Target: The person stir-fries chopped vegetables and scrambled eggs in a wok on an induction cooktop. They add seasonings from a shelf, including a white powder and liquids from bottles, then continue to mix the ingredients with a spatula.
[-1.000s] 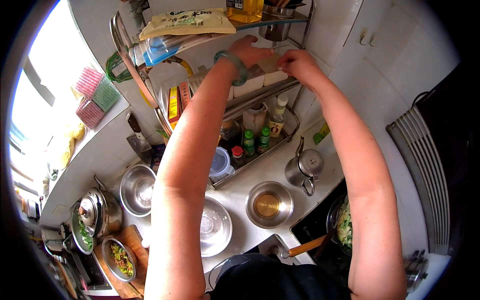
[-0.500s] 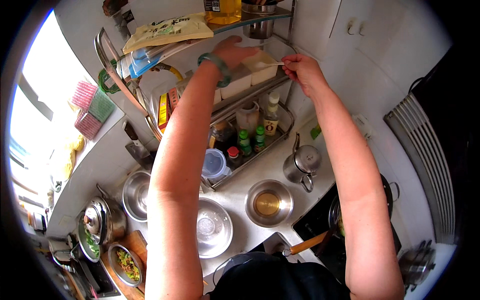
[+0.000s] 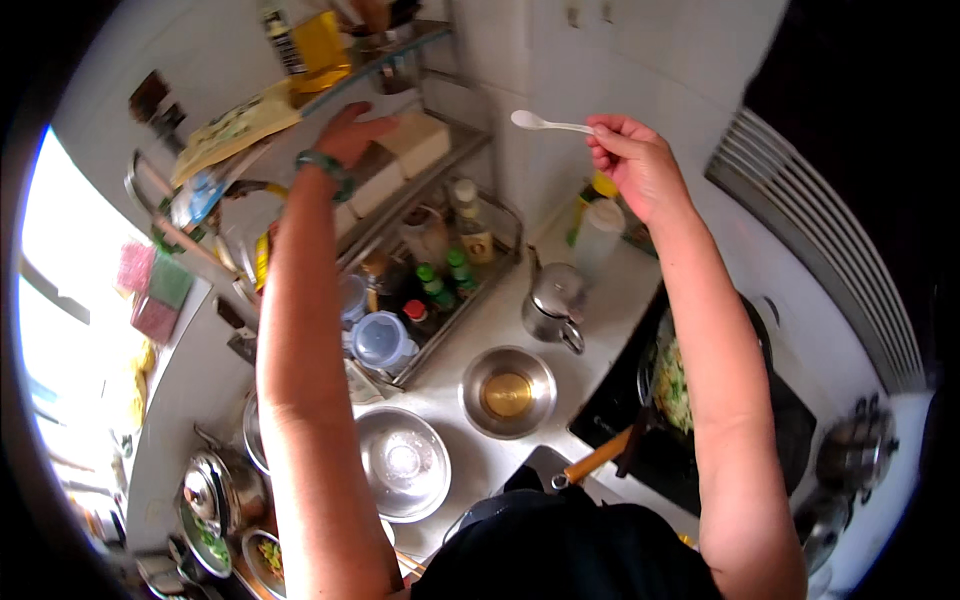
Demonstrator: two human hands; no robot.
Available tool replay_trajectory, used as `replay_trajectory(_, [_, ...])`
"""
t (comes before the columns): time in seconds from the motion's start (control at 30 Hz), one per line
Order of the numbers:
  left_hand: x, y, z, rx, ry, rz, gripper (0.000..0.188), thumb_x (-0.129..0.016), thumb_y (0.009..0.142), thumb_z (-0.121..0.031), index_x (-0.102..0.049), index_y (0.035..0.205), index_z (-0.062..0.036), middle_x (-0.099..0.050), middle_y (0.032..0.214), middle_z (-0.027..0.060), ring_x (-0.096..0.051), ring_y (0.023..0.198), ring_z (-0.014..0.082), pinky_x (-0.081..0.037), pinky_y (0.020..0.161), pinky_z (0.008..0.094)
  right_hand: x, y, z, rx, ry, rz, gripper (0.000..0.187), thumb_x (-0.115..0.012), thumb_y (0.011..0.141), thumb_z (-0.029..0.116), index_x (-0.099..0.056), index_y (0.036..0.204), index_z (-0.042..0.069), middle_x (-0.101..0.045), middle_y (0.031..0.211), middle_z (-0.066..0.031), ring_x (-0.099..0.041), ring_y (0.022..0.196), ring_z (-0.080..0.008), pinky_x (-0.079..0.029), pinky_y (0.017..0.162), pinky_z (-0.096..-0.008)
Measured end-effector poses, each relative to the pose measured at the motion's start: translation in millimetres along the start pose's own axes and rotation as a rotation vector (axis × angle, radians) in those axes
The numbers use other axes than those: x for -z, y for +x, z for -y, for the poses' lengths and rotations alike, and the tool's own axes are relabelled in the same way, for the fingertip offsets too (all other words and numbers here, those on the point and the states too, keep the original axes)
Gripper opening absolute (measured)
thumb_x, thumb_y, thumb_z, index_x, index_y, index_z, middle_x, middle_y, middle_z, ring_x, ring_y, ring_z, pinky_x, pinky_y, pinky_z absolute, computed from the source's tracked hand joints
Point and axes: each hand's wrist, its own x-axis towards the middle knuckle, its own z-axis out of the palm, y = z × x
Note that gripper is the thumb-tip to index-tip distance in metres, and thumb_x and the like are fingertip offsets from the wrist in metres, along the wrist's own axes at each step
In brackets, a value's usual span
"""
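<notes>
My right hand (image 3: 640, 165) pinches the handle end of a small white spoon (image 3: 531, 121), out in the air to the right of the metal rack (image 3: 510, 235). Whatever lies in the spoon's bowl is too small to tell. My left hand (image 3: 355, 133), with a green bangle at its wrist, stretches over the rack's middle shelf, fingers extended. It is beside white box-shaped containers (image 3: 418, 145); whether it touches a lid I cannot tell. Below the right forearm, a wok (image 3: 672, 395) with pale and green food sits on the black stove (image 3: 780, 440).
A steel pot with a spout (image 3: 555, 300), a steel bowl (image 3: 542, 372) of yellowish liquid and a larger steel bowl (image 3: 432, 450) stand on the counter. Bottles (image 3: 435, 287) crowd the rack's lower shelf. A wooden handle (image 3: 600, 455) juts toward me.
My right hand has carried the spoon away from the white containers, toward the stove side. The view has swung right, bringing the wok's food into sight. My left hand stays at the shelf.
</notes>
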Motion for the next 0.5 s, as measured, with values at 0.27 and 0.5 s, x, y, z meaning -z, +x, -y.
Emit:
replay_trajectory(0.27, [40.5,20.8,28.8,0.023,0.067,0.032,0.091,-0.073,0.071,-0.051,-0.039,0.140,-0.0027,-0.046,0.136,0.0167,-0.043,0.125,0.0266,-0.031,0.105,0.0361,170.7,-181.5,47.4,0.082,-0.164,-0.332,0.015,-0.058,0.090,0.007,-0.061,0.103,-0.001,-0.061,0.086,-0.0048,-0.053,0.077,-0.0099,-0.044,0.072,-0.0214])
replay_trajectory(0.5, [23.7,23.5,12.7,0.039,0.167,0.047,0.095,-0.071,0.072,-0.055,-0.033,0.143,-0.0034,-0.043,0.140,0.0156,-0.038,0.130,0.0289,-0.027,0.107,0.0378,264.0,-334.9,2.3,-0.190,-0.648,-0.812,0.012,-0.057,0.090,0.009,-0.064,0.100,0.005,-0.061,0.078,0.0010,-0.053,0.067,-0.0061,-0.042,0.063,-0.0192])
